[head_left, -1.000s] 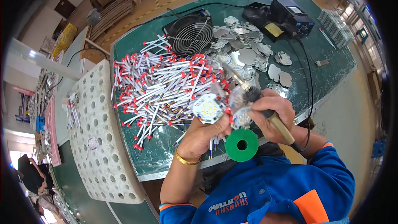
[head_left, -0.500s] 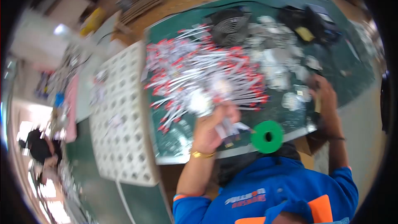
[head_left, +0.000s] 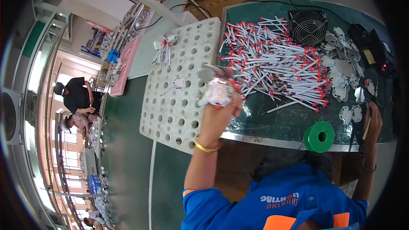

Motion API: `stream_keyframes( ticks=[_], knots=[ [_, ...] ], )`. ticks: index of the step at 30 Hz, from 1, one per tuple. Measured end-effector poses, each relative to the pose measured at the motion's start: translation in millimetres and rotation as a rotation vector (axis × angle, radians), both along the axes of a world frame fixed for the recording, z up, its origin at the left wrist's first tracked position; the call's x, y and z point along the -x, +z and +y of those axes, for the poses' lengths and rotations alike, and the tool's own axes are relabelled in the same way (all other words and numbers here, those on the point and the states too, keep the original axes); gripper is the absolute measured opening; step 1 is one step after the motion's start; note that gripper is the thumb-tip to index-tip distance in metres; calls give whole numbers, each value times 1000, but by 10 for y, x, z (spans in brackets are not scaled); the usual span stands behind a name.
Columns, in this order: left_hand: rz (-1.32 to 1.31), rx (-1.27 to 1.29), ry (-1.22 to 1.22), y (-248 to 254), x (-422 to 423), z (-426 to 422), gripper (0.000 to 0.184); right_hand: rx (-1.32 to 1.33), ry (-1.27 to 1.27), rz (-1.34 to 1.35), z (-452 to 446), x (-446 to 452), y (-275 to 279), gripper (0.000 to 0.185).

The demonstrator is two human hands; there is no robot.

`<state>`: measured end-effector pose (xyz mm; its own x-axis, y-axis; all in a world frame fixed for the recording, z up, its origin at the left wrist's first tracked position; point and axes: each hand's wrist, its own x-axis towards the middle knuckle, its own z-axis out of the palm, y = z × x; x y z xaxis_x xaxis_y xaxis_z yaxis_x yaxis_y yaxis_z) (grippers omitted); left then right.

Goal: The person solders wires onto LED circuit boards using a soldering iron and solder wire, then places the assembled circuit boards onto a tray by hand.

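Bare tabletop point(head_left: 286, 123) gap between obstructing wire pile point(head_left: 277, 68) and green spool point(head_left: 313, 139).

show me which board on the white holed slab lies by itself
The round board midway along the slab; the others on it sit bunched near the far end.

Green worktop point(head_left: 272, 128): red-tipped white wires point(head_left: 281, 70) heaped left, black fan point(head_left: 309, 30) far side, metal plates point(head_left: 344, 67) right, green spool point(head_left: 313, 138) near edge.

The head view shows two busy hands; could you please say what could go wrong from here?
The boards bunched in the left hand could slip. The iron in the right hand, its tip unclear, might touch the loose boards nearby. The spool at the table's edge could be knocked off.
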<state>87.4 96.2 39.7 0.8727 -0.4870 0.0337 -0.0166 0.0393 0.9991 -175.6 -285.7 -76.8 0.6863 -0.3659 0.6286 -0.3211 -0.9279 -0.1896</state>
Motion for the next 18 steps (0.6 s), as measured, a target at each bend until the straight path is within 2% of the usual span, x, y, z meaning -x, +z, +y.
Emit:
stream_keyframes(
  ticks=[3,5,7,9,10,12,13,15,17,18],
  knots=[
    [-101,-71,112,160,-416,163,17,29,48,-52,-65,32,-74,25],
    [-231,-491,225,182,-909,339,15,16,51,-58,-52,40,-53,26],
    [-427,-553,310,173,-1414,446,13,71,72,-93,-74,81,-94,26],
    [-783,-799,351,71,-2096,679,26,144,27,-79,-108,141,-169,27],
    [-795,-794,338,67,-2331,767,26,173,35,-83,-112,158,-186,27],
    [-616,-1367,469,-4,-2710,875,46,208,32,-85,-132,215,-235,26],
    [-623,-1357,461,-174,-2887,939,46,257,39,-94,-139,261,-275,26],
    [-615,-1382,632,-551,-3077,1046,64,311,37,-91,-148,279,-250,26],
    [-621,-1316,644,-689,-2952,954,68,322,107,-118,-89,244,-150,28],
    [-623,-1255,666,-745,-2869,868,72,392,13,-84,-151,345,-323,28]
  ],
)
